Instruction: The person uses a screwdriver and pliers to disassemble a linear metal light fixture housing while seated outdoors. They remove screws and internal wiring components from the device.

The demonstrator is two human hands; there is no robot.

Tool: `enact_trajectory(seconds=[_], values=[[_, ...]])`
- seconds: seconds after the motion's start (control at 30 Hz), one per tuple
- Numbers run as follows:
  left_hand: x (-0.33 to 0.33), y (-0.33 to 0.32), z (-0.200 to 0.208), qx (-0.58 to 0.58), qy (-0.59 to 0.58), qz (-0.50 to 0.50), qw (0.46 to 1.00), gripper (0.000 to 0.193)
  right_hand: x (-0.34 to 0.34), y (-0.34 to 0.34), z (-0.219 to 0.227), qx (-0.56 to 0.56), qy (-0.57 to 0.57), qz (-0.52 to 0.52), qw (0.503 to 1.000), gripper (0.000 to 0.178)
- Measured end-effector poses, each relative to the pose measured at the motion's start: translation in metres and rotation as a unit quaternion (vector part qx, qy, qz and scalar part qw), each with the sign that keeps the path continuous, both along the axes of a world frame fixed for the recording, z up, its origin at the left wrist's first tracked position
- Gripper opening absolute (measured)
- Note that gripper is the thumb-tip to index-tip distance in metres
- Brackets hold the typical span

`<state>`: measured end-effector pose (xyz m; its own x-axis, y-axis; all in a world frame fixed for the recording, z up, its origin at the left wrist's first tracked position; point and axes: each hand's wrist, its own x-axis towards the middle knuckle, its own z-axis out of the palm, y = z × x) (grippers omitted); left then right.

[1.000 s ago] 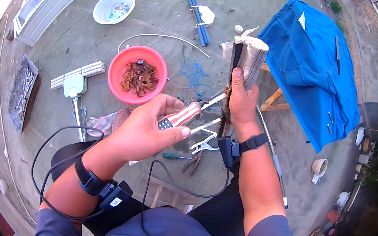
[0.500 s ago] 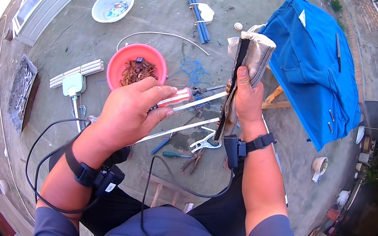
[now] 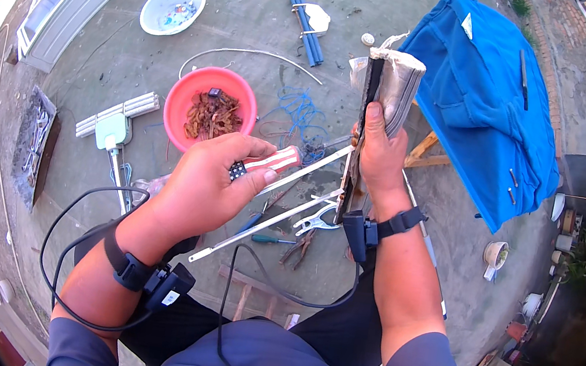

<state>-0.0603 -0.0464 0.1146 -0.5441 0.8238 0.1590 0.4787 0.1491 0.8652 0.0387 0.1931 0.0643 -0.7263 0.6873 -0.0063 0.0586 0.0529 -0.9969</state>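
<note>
My left hand (image 3: pixel 207 178) is closed on a tool handle (image 3: pixel 281 159) with red and white stripes and a dark star-patterned part; it resembles a screwdriver handle, its other end hidden in the palm. Held upright in my right hand (image 3: pixel 382 158) is a dark-edged bundle (image 3: pixel 403 82), wrapped in grey and beige sheet, the thumb pressing its near side. Two thin white strips (image 3: pixel 256 230) slant from the bundle toward the lower left, passing below my left hand. On the ground beneath lie a white clamp (image 3: pixel 318 220), pliers (image 3: pixel 298 250) and a green-handled screwdriver (image 3: pixel 271 240).
A pink basin (image 3: pixel 249 94) with brown pieces stands ahead, left of tangled blue string (image 3: pixel 299 109). Farther off are a white basin (image 3: pixel 156 10) and blue tubes (image 3: pixel 307 28). A blue cloth (image 3: pixel 470 95) drapes over something at right. Black cables (image 3: pixel 292 299) loop between my wrists.
My left hand has shifted slightly down and turned, showing more of the handle's dark starred part. The lower strip's end now shows below the left hand. My right hand holds nearly the same place.
</note>
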Motion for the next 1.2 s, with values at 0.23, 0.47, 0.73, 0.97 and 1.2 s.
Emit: enact_trajectory(seconds=[0.23, 0.47, 0.73, 0.97, 1.2], values=[[-0.005, 0.004, 0.013, -0.071, -0.514, 0.036, 0.854, 0.037, 0.003, 0.005, 0.005, 0.024, 0.005, 0.011, 1.000, 0.047], [-0.007, 0.001, 0.018, -0.026, -0.120, 0.008, 0.992, 0.042, 0.003, 0.007, 0.011, 0.011, 0.025, -0.014, 1.000, 0.048], [-0.008, 0.001, 0.014, -0.002, 0.125, -0.013, 0.992, 0.027, 0.004, 0.009, 0.008, -0.001, 0.024, -0.020, 1.000, 0.048], [-0.005, 0.006, 0.026, -0.071, -0.481, 0.052, 0.872, 0.026, 0.005, 0.010, 0.009, 0.016, 0.030, -0.007, 0.999, 0.047], [-0.009, 0.003, 0.023, -0.066, 0.118, -0.010, 0.991, 0.040, 0.005, 0.012, 0.013, 0.011, 0.036, -0.012, 0.999, 0.047]])
